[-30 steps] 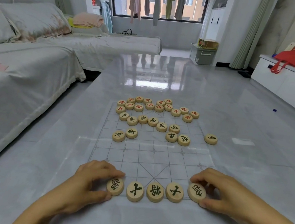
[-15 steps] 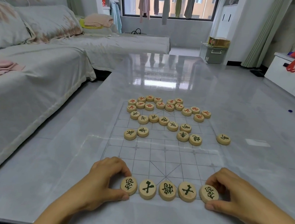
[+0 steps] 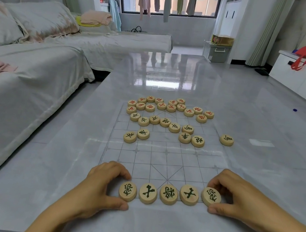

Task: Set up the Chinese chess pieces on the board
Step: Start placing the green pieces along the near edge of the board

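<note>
At the near edge of the board, your left hand pinches the left end piece, your right hand the right end piece; the inner pieces read 士, 將, 士.

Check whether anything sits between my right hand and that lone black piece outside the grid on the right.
Nothing visible does. Only bare board lies between the right hand, pinching the right end piece, and the lone black piece.
</note>
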`<control>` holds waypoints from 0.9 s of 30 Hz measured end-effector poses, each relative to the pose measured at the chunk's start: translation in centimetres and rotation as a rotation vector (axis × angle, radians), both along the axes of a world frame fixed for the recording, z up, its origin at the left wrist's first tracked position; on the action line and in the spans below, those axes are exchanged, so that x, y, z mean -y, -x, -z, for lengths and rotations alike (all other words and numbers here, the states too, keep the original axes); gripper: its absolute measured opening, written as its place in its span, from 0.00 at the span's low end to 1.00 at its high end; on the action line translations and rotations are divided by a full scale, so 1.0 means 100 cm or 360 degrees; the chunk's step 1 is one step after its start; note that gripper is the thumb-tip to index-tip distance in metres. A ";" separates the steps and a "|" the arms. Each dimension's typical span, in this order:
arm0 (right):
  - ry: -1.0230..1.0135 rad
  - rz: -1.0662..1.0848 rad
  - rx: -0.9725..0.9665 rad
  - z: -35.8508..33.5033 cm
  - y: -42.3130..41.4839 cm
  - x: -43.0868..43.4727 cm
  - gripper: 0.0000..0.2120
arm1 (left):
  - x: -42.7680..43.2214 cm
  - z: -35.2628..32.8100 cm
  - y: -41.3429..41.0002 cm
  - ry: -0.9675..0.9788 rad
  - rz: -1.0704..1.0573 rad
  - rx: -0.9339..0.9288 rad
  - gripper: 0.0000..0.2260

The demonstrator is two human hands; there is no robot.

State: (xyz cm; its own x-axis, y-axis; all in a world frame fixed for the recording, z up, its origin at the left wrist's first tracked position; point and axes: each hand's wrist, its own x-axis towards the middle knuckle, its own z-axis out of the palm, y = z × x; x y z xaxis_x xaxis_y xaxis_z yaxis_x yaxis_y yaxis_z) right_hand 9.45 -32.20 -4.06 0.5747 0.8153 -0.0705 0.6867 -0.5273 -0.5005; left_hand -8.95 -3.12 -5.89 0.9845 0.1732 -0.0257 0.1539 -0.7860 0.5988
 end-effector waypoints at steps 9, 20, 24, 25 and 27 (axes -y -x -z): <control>0.0063 -0.0065 -0.0015 -0.004 0.001 0.002 0.21 | 0.001 0.000 -0.001 0.0003 0.0013 0.0058 0.21; 0.0025 -0.0087 -0.0026 -0.004 0.000 0.001 0.13 | 0.002 -0.002 0.000 -0.0013 0.0026 0.0038 0.19; 0.0052 -0.0101 -0.0045 -0.005 0.000 0.002 0.15 | 0.002 -0.003 0.001 0.0008 0.0012 0.0013 0.29; 0.0062 -0.0105 -0.0043 -0.006 0.001 0.001 0.19 | 0.004 -0.003 0.001 0.0012 -0.0004 0.0020 0.31; 0.0054 -0.0092 -0.0002 -0.008 0.004 -0.003 0.30 | 0.010 -0.004 -0.001 0.0001 -0.0041 0.0047 0.33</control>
State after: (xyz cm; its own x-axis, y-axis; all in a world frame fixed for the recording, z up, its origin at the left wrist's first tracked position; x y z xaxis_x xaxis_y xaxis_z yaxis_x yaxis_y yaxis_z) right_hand 9.00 -31.93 -3.23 0.5265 0.8443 -0.0997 0.7157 -0.5035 -0.4840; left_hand -8.84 -4.08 -5.47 0.9801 0.1987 0.0030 0.1566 -0.7818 0.6036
